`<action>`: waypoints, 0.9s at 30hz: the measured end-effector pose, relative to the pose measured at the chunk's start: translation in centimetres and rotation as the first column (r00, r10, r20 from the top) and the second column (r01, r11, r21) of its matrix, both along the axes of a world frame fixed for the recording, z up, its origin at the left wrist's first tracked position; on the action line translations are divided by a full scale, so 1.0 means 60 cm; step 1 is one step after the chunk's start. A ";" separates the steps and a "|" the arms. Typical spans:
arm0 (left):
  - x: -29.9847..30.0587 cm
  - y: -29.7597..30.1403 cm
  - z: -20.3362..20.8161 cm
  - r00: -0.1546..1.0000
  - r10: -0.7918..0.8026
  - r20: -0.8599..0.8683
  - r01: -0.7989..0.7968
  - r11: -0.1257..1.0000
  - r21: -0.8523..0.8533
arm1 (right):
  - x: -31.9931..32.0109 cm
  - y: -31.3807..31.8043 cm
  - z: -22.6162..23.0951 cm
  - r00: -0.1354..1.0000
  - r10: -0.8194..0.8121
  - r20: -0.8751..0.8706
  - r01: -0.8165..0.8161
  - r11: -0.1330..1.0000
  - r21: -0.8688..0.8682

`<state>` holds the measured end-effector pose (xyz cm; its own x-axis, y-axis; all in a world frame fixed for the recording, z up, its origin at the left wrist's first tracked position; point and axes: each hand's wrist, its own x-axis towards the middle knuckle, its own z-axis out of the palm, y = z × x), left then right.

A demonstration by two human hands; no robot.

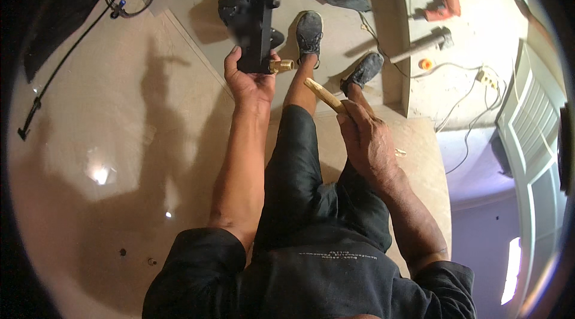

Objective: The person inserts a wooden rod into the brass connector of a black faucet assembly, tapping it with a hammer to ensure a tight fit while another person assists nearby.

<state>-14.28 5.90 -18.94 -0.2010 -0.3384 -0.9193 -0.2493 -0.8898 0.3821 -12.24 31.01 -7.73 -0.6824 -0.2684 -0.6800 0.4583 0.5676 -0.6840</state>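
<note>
- Currently, the left hand (251, 82) cradles the near end of a black rectangular unit (257, 40), thumb raised along its left side and fingertips curled at its right; its palm is turned up.
- A brass threaded fitting (283, 66) projects rightward from the unit's near end, just right of the left grip.
- Beyond the left grip, a dark bulky body (239, 5) adjoins the unit's far left side; whether both form one piece cannot be told.
- The right hand (371, 142) has its fingers wrapped about a pale wooden stick (323, 95), back of the hand upward.
- From the right grip, the stick extends forward and left; its free end points toward the brass fitting, apart from it.
- Ahead of the right grip and between the two hands' lines stands one dark shoe (308, 32); a second shoe (364, 72) is nearer the right hand.
- Farther forward and right of the right grip lie a hammer (422, 45) and an orange drill (446, 0).
</note>
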 end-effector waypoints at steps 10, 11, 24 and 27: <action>-0.076 0.187 0.179 0.923 -0.385 -0.009 0.385 0.922 0.032 | 0.076 0.089 0.139 0.932 -0.307 -0.195 0.311 0.950 -0.009; -0.073 0.198 0.181 0.912 -0.410 -0.007 0.410 0.912 0.030 | 0.082 0.096 0.144 0.924 -0.324 -0.201 0.327 0.945 -0.018; -0.055 0.239 0.170 0.686 -0.719 -0.107 0.713 0.695 -0.097 | 0.117 0.161 0.145 0.953 -0.270 -0.134 0.283 0.955 0.090; -0.058 0.245 0.156 0.682 -0.723 -0.110 0.716 0.691 -0.102 | 0.121 0.156 0.127 0.949 -0.314 0.005 0.313 0.947 0.067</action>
<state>-17.79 20.61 -9.61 -0.5172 -0.0794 -0.8522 -0.7499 -0.4379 0.4959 -4.96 40.36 -0.10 -0.7147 0.0018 -0.6994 0.6300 0.4361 -0.6426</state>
